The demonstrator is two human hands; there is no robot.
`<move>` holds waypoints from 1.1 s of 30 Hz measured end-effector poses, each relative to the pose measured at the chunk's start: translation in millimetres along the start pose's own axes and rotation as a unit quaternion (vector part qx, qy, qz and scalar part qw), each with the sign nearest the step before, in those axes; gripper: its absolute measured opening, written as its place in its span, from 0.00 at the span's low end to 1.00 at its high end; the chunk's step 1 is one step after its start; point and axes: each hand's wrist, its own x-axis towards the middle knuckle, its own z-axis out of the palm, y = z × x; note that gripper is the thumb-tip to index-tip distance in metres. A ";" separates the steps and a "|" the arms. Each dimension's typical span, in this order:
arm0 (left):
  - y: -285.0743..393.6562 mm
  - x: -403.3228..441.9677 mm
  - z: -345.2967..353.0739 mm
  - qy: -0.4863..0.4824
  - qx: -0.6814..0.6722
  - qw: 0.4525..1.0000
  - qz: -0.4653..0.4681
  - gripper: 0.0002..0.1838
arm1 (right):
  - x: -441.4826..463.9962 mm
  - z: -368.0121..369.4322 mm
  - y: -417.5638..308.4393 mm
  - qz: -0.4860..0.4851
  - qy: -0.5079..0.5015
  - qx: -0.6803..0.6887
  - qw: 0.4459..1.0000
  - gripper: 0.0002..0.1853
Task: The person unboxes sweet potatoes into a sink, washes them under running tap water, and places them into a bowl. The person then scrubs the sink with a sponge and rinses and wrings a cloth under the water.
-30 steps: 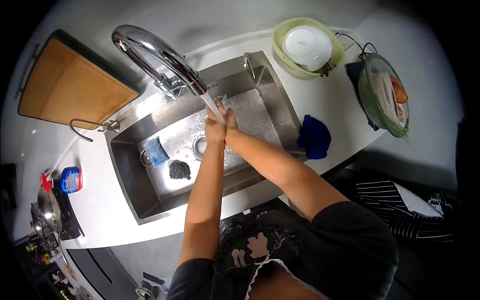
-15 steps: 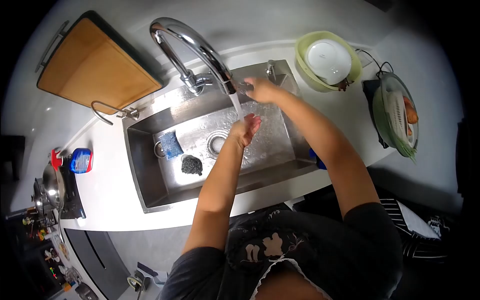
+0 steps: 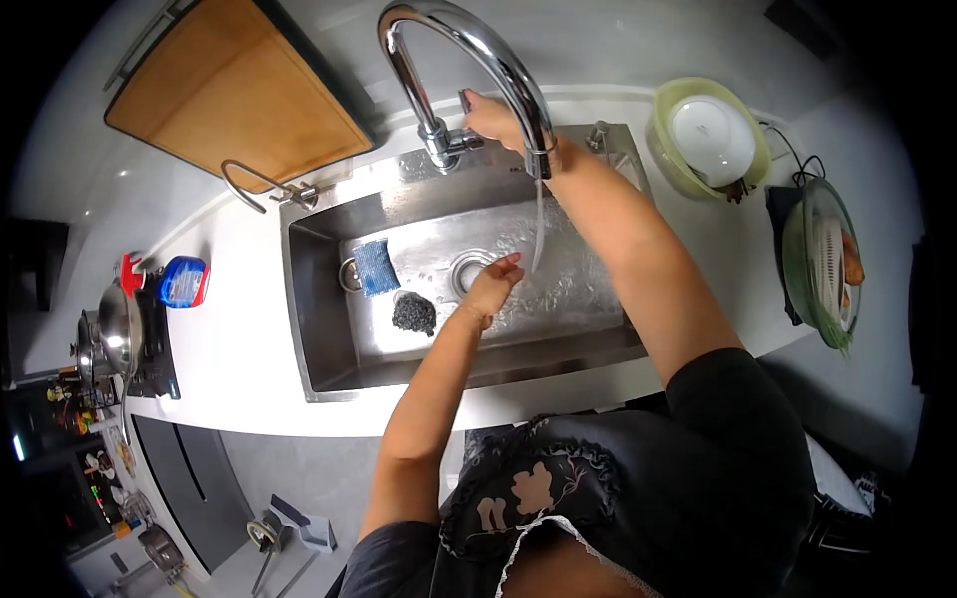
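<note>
My right hand (image 3: 490, 118) reaches behind the spout, its fingers closed on the faucet handle (image 3: 465, 101) at the side of the chrome faucet (image 3: 495, 62). A thin stream of water (image 3: 540, 229) falls from the spout. Low inside the steel sink (image 3: 329, 374), my left hand (image 3: 493, 286) is open and holds nothing, its fingers pointing toward the stream. The drain (image 3: 465, 269) lies just left of it, partly hidden by the hand. A blue sponge (image 3: 375, 268) and a dark scouring pad (image 3: 413, 313) lie on the left of the sink floor.
A cutting board (image 3: 234, 95) leans at the back left, near a small curved tap (image 3: 244, 184). A blue spray bottle (image 3: 184, 283) and pans (image 3: 118, 329) are to the left. A green basin (image 3: 678, 164) with white bowls and a vegetable basket (image 3: 797, 269) stand right.
My right hand has moved left from beside the spout to the faucet handle. The water stream has thinned. My left hand has dropped lower, out of the water. The view has shifted.
</note>
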 end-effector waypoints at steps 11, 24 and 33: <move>35.6 -15.1 -46.1 -0.158 -0.236 0.959 0.017 0.24 | -220.4 -26.1 34.0 0.084 -0.064 0.502 0.858 0.24; -41.7 -36.4 -52.1 0.002 0.594 0.801 0.072 0.24 | -430.5 -119.3 111.5 0.208 0.261 -0.322 0.886 0.26; -32.6 -111.3 -75.0 0.065 0.452 0.884 0.100 0.21 | -215.7 -130.6 -25.7 -0.077 0.274 -0.255 0.924 0.26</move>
